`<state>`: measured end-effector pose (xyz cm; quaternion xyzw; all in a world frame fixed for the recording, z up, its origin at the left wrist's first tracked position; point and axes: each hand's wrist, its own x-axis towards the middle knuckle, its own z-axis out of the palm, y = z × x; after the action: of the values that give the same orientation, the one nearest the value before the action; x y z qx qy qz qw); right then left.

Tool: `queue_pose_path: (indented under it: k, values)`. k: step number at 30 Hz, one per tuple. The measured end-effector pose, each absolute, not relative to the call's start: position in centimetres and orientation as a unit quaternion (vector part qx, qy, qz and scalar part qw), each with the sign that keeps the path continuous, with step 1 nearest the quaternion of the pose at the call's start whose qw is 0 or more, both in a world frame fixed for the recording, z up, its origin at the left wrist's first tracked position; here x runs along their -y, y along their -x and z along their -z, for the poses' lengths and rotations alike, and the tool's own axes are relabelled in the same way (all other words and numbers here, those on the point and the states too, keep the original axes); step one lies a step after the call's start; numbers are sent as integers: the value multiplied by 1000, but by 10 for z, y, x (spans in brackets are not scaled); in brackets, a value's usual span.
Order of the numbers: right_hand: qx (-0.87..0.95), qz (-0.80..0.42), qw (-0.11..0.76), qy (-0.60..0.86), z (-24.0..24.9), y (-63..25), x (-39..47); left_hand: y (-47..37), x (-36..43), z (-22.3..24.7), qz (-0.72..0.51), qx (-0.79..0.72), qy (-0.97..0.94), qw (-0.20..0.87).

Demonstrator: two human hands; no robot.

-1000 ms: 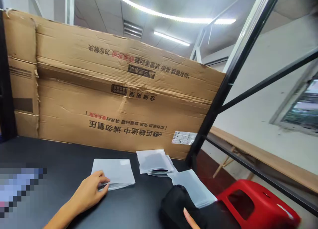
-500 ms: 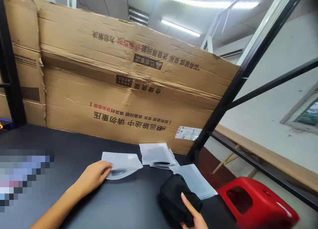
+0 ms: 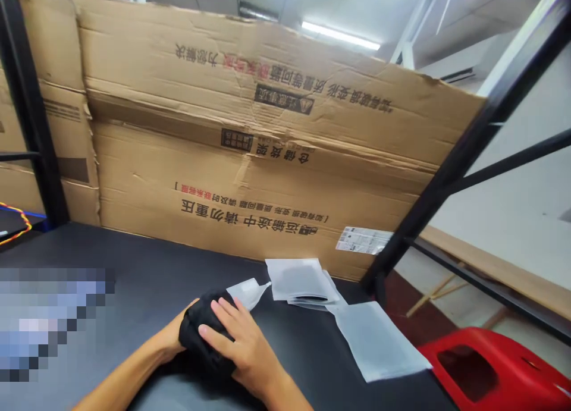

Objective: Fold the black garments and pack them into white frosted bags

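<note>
A bunched black cloth bundle is between my two hands, low over the dark tabletop. My right hand lies across its top and right side, fingers spread over the fabric and gripping it. Against the bundle's left side is my left hand, its fingers mostly hidden behind the cloth and closed at the near edge of a frosted plastic bag. Only the bag's far right corner shows beyond my right fingers; the cloth covers the rest. Whether any cloth is inside the bag, I cannot tell.
More frosted bags lie in a stack by the cardboard wall, and others fan out at the right. A red plastic stool stands past the table's right edge. Black frame posts rise at both sides.
My right hand has carried the black cloth bundle leftward, from beside the right-hand bags onto the bag in my left hand. That bag is now largely covered. The view has shifted slightly.
</note>
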<state>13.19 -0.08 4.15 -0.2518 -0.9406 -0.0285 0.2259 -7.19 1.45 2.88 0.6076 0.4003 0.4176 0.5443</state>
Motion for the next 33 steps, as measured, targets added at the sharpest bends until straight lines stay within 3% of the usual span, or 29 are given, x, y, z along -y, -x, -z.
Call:
queue_pose_path:
  k: [6,13,21,29,33]
  values:
    - [934,-3,225,276,-37,-159,-15,63,-25,-35,-372,-416,-602,570]
    - [896,-38,158,413,-32,-157,-18,54,-27,-38,-395,-424,-729,365]
    - [814,-9,199,546,-26,-124,-28,49,-21,-29,-353,-403,-776,333]
    - [926,-97,169,323,-32,-120,-48,61,-15,-35,-310,-407,-801,310]
    - [920,-117,189,323,-36,-117,-62,61,-15,-41,-317,-396,-807,302]
